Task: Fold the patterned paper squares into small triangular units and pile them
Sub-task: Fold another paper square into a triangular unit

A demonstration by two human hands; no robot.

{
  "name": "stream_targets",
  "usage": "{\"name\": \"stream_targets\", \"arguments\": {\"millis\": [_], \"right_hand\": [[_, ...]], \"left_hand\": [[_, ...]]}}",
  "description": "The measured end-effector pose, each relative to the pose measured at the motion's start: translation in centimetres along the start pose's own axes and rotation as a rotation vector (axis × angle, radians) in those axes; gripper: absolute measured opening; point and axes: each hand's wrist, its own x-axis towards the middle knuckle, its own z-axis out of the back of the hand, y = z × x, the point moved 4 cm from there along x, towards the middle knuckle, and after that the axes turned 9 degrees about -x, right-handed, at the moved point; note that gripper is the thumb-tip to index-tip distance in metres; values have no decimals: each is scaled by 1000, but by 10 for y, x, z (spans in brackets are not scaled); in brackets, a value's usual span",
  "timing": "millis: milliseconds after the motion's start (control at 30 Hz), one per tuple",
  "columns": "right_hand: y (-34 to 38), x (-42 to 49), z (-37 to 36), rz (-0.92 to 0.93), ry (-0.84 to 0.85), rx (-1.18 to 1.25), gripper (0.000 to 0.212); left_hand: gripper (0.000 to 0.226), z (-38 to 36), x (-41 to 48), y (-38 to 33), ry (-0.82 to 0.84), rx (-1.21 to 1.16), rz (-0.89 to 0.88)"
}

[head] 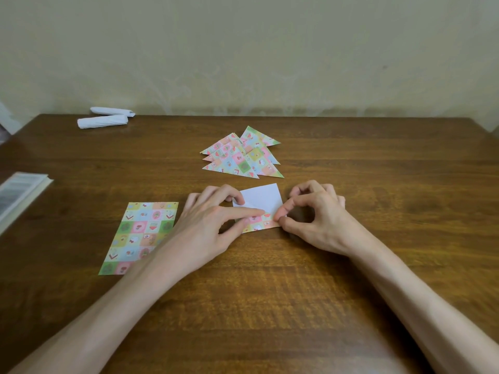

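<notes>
A small paper square lies white side up on the wooden table, its near edge turned over so a patterned strip shows. My left hand presses that strip flat with a straight index finger. My right hand pinches the strip's right end between thumb and index finger. A pile of several folded patterned triangles sits just beyond the square. A flat patterned sheet lies to the left, partly under my left forearm.
Two rolled white paper bundles lie at the table's far left edge. A book or pad rests at the left edge. The wall runs right behind the table.
</notes>
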Motion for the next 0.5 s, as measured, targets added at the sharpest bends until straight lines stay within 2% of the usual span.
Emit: {"name": "stream_targets", "arguments": {"millis": [133,333,500], "right_hand": [[0,0,1,-17,-4,24,4],[3,-1,-4,-29,-53,-16,13],[5,2,-4,-53,-27,-59,17]], "left_hand": [[32,0,0,0,3,-2,-4],[31,1,-1,2,-14,-6,-13],[36,0,0,2,-13,-55,12]]}}
